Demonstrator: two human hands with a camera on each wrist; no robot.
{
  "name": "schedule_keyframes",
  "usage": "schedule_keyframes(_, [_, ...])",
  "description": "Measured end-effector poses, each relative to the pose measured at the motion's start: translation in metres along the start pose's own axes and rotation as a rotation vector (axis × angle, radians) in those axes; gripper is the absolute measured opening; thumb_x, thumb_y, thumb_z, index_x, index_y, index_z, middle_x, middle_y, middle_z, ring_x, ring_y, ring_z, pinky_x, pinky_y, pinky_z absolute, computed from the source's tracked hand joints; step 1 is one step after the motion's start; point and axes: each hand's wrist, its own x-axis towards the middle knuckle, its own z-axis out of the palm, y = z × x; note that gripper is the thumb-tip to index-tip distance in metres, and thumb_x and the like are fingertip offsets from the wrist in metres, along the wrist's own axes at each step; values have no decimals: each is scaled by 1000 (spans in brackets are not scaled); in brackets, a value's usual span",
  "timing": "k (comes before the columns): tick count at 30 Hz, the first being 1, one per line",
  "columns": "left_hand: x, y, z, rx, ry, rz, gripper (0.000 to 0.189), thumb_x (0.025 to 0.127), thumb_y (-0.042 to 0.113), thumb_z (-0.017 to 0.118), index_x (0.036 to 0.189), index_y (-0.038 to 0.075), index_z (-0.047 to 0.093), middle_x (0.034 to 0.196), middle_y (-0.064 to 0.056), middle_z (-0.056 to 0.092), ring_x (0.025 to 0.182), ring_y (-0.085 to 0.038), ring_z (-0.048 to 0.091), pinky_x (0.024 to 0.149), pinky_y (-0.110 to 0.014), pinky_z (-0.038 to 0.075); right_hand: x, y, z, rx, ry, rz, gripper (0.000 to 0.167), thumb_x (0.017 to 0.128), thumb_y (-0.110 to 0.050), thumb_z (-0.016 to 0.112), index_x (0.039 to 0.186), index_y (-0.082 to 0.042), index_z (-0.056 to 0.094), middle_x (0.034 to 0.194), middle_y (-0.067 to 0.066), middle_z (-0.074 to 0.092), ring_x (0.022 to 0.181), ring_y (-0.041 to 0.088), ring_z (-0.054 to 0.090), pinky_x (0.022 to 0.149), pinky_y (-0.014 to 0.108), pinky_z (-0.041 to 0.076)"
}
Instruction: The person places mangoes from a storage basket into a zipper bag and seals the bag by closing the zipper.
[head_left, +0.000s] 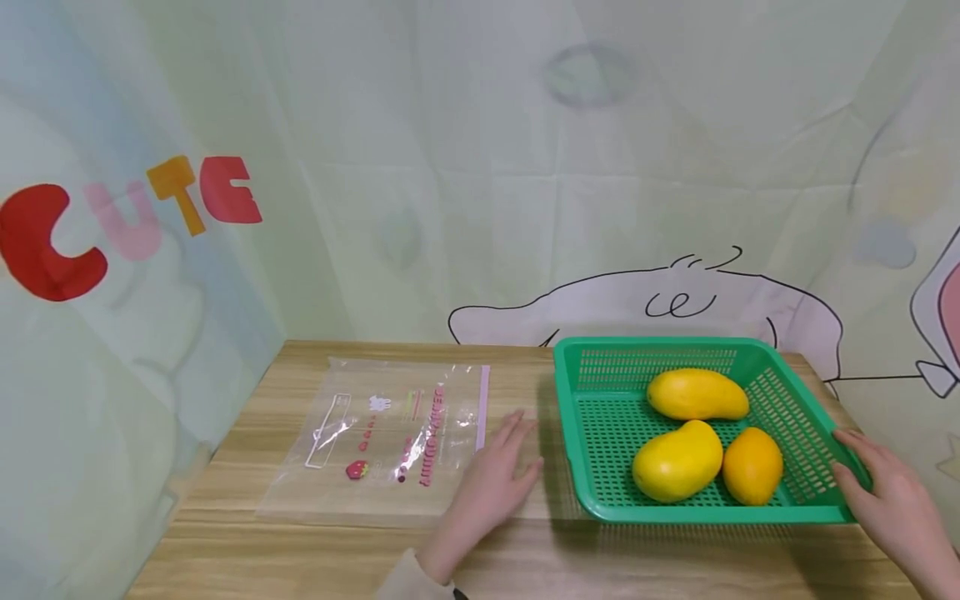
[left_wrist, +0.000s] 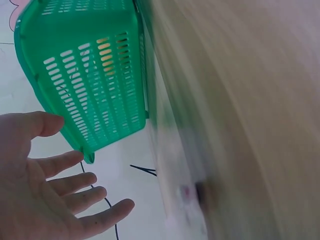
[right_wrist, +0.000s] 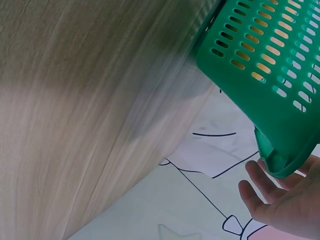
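Observation:
Three yellow mangoes lie in a green plastic basket [head_left: 566, 433]: a long mango [head_left: 697, 394] at the back, a large mango [head_left: 677, 462] in front, and a more orange mango [head_left: 753, 467] beside it. My left hand [head_left: 491, 483] is left of the basket, fingers spread and apart from it in the head view. By the bag's pink edge, its fingertips lie close to the clear plastic bag [head_left: 390, 500], which lies flat. At the basket's right front corner, my right hand [head_left: 892, 500] touches the rim, with loose fingers [right_wrist: 262, 182] below it in the right wrist view.
The wooden table [head_left: 300, 567] ends at a printed cloth backdrop [head_left: 450, 167], with a second printed side on the left bearing coloured letters. The basket stands near the table's right edge.

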Motion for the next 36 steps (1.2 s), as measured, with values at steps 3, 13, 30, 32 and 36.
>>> schedule_keyframes(3, [2,-5,-1,4,5,-5,54,93,28,58,141,8,44,155,-13,34,142,-34,35,113,-56,34,-1,-1,1,3,17,-13,46,98,-13,46,137,11,39,144,40,29,127,64,25,103,77,14])
schedule_keyframes(13, [8,-17,-7,10,33,-61,54,91,23,61,139,3,46,153,-17,35,141,-38,35,114,-56,32,-2,-10,4,0,33,-26,42,97,-12,48,132,10,46,144,38,32,121,64,30,100,78,17])
schedule_keyframes(30, [10,-26,-7,106,40,-186,62,86,20,68,139,-3,44,149,-23,38,138,-43,37,112,-58,34,0,-25,6,-31,125,-139,34,94,-7,52,124,9,55,136,36,45,113,59,42,107,70,21])
schedule_keyframes(32, [11,-28,-7,142,42,-191,63,85,20,68,139,-3,44,149,-23,38,137,-43,38,112,-57,35,0,-27,5,-28,129,-152,34,94,-7,52,124,8,56,135,36,47,114,58,43,112,67,18])
schedule_keyframes(36, [14,-30,-7,224,46,-192,63,84,22,70,137,-3,46,148,-23,41,134,-42,42,111,-56,37,0,-30,4,-21,132,-171,33,93,-7,53,123,7,56,133,35,48,115,59,43,119,64,8])
